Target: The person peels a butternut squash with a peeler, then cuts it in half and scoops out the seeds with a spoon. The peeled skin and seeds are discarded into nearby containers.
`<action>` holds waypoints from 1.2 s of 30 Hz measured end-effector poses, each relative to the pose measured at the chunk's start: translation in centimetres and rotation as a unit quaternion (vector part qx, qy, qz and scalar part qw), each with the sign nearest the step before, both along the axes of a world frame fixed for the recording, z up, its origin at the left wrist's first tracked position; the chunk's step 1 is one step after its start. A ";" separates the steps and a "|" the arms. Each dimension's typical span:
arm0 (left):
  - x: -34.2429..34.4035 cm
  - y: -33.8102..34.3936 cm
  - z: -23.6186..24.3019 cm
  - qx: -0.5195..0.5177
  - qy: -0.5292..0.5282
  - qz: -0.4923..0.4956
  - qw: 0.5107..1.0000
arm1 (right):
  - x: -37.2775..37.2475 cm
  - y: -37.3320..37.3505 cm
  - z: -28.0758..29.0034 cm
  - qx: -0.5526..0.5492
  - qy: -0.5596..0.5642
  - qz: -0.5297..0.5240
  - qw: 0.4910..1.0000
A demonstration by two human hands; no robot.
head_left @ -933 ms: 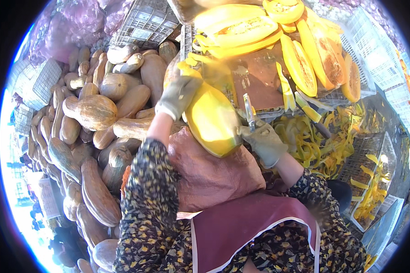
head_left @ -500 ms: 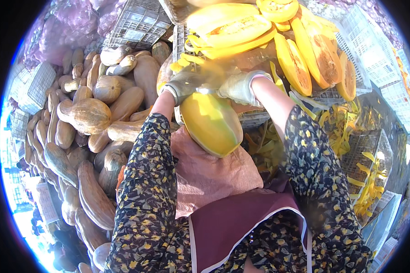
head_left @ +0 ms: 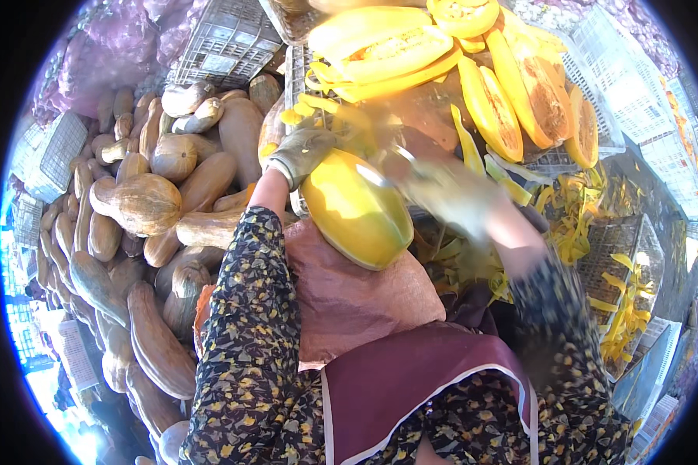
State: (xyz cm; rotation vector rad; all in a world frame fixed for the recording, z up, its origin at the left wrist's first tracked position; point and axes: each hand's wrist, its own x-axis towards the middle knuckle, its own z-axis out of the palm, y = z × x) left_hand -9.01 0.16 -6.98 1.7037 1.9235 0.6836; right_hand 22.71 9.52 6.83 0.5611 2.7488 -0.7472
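My left hand [head_left: 301, 155], in a grey-green glove, grips the upper end of a peeled yellow squash [head_left: 357, 217]. The squash lies slanted on a pinkish cloth [head_left: 364, 302] over my lap, with thin greenish streaks on its surface. Just right of its upper half, my gloved right hand [head_left: 446, 194] is smeared by motion; a pale streak at its fingertips may be a tool, too blurred to make out.
Many unpeeled tan squashes [head_left: 136, 205] are piled at left. A board [head_left: 434, 116] bears cut yellow squash halves [head_left: 492, 108]. Peelings [head_left: 574, 232] lie right, partly in a crate [head_left: 640, 256]. More crates [head_left: 225, 43] and purple sacks [head_left: 120, 54] stand behind.
My right hand first moved up to the squash's top end, where a blade showed, and has since swung down and rightward. My left hand keeps its grip at the upper end.
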 end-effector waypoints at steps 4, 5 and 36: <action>0.1 0.0 0.3 -0.012 0.002 0.016 1.000 | -7.5 1.1 4.1 -0.003 -0.206 0.112 0.972; 0.2 0.1 0.0 -0.017 0.014 0.016 1.000 | -6.3 0.0 3.9 0.056 -0.131 0.162 0.976; 0.6 -0.4 0.2 0.032 0.098 -0.011 0.995 | -5.8 -3.9 7.1 0.184 -0.135 0.334 0.915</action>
